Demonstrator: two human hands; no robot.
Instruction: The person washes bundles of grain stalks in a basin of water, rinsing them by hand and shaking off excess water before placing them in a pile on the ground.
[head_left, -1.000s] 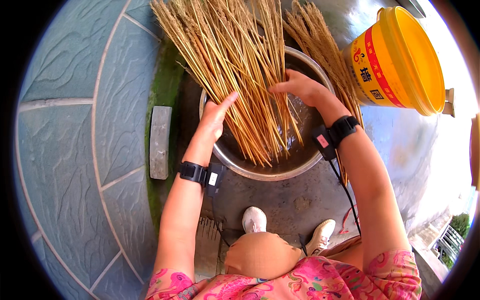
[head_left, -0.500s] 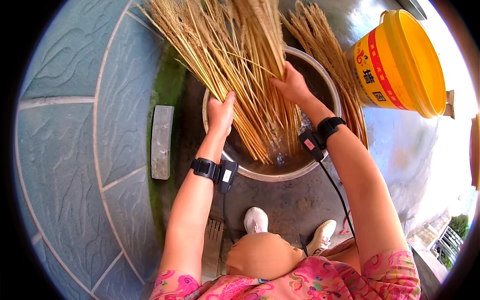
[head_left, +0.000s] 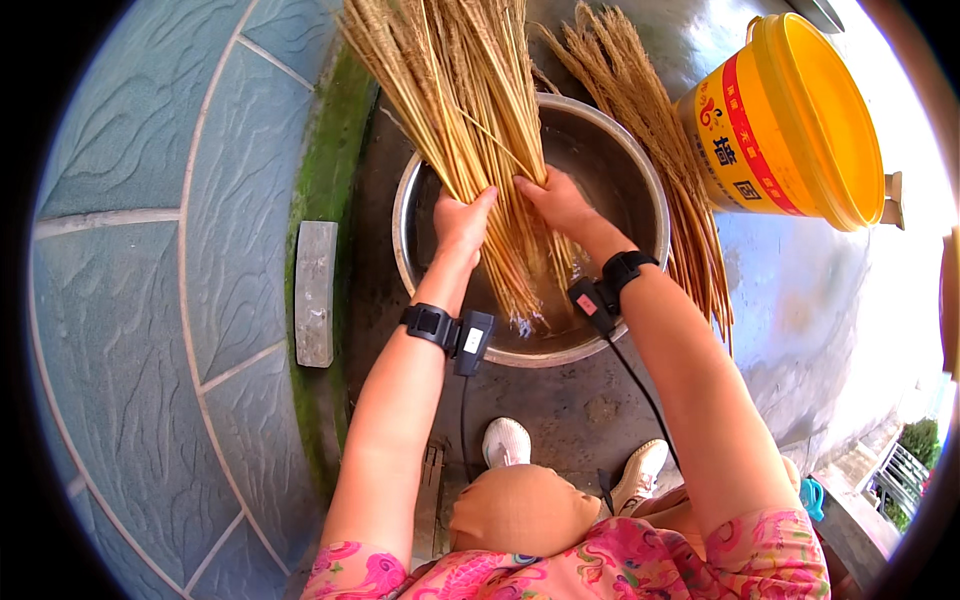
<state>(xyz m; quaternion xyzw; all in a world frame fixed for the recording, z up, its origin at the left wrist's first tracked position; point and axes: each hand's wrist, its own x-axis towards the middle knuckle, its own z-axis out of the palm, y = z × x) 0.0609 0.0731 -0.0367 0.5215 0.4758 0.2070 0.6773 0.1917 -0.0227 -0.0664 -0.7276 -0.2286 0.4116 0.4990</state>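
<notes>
A large bundle of dry, straw-coloured grass stalks [head_left: 450, 110] with feathery heads leans over a round metal basin [head_left: 652, 172]. Its cut ends dip into water that glints at the bottom of the basin. Around the left side of the bundle my left hand [head_left: 462, 225] is closed, thumb on top. My right hand [head_left: 563, 207] grips the same stalks from the right, at nearly the same height. Both hands are over the basin, and the fingers beneath the stalks are hidden. Black straps with small boxes sit on both wrists.
Another bundle of grass stalks [head_left: 690, 225] lies against the basin's right side. Beyond it stands a yellow plastic bucket [head_left: 810, 120], tilted in view. A grey stone block [head_left: 316, 295] rests on the left beside a mossy green strip [head_left: 333, 165]. Cables hang from the wrist boxes.
My hands have come closer together, the right one moving left and down. The spread stalks are now gathered into a narrower, more upright bundle.
</notes>
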